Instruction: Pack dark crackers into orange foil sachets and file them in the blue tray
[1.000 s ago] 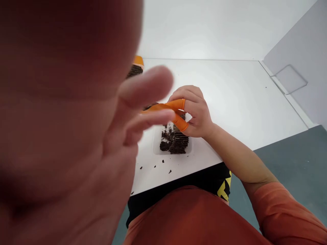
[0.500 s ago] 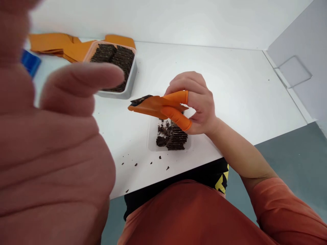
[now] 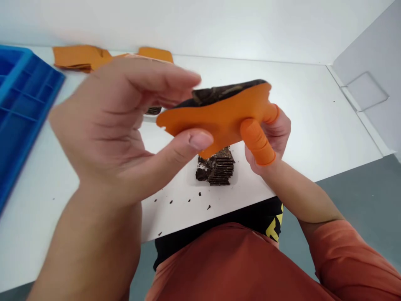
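In front of me hangs an orange paper sleeve (image 3: 216,117), tilted, with a thin dark brown flaky slab (image 3: 219,94) showing along its upper edge. My right hand (image 3: 275,133), wearing orange finger cots on thumb and forefinger, pinches the sleeve's right part. The thumb of my left hand (image 3: 109,125) lies across the sleeve's lower left face, and its fingers curl over the upper left edge by the slab. Below, a small clear tray (image 3: 189,177) holds a stack of similar dark slabs (image 3: 222,169) and broken bits. The sleeve covers part of that tray.
On the left stands a blue plastic crate (image 3: 34,100). Flat orange paper pieces (image 3: 78,58) lie at the back wall, beside another slab container (image 3: 153,112) mostly behind my left hand. Dark crumbs (image 3: 171,202) dot the white table (image 3: 313,113). A wire handle (image 3: 372,90) is at right.
My left hand has come from close to the camera, where it was open, onto the sleeve's left end. The sleeve has risen closer to the camera. More of the blue crate shows.
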The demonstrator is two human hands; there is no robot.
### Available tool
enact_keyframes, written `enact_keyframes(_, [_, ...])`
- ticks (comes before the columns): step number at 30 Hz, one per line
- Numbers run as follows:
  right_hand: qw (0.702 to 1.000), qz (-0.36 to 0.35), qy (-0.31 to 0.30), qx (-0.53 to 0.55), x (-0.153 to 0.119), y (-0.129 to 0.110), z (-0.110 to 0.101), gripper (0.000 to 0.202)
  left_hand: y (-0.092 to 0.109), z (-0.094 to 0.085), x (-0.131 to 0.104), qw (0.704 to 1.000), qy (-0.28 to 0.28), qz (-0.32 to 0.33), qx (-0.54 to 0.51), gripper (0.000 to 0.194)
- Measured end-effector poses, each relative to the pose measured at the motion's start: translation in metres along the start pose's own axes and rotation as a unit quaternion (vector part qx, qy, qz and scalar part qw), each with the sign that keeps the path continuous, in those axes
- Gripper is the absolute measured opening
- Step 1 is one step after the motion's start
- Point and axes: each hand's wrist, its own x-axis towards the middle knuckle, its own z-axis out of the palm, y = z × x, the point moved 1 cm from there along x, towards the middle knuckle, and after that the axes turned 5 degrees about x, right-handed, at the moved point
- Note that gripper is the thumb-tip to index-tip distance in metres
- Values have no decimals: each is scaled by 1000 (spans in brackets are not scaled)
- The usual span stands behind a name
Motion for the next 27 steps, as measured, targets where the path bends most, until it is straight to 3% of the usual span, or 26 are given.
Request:
enact_keyframes(3, [994, 29, -62, -84, -3, 9, -1, 27, 22, 0, 3, 996, -57, -8, -73, 35])
enact_keyframes(6, [983, 49, -140, -105, 6, 6, -3, 24, 24, -3, 3, 998, -15, -24, -59, 29])
enact_keyframes(9, [981, 46, -153, -107, 17, -2, -6, 24, 15, 0, 3, 999, 2, -12, -47, 27])
enact_keyframes(13, [978, 46, -143, -144, 20, -9, -9, 28, 17, 5, 5, 999, 34, 10, -35, 21])
enact_keyframes(16, [980, 28, -116, -158, 15, -9, -10, 31, 30, 6, 7, 1000, 13, 17, -22, 17])
enact_keyframes(22, [988, -128, 3, -86, 16, -18, -6, 24, 43, 8, 2, 999, 1, -26, -21, 7])
enact_keyframes(27, [985, -126, 15, -119, 24, -27, -2, 31, 41, 13, 0, 999, -17, -29, -3, 11])
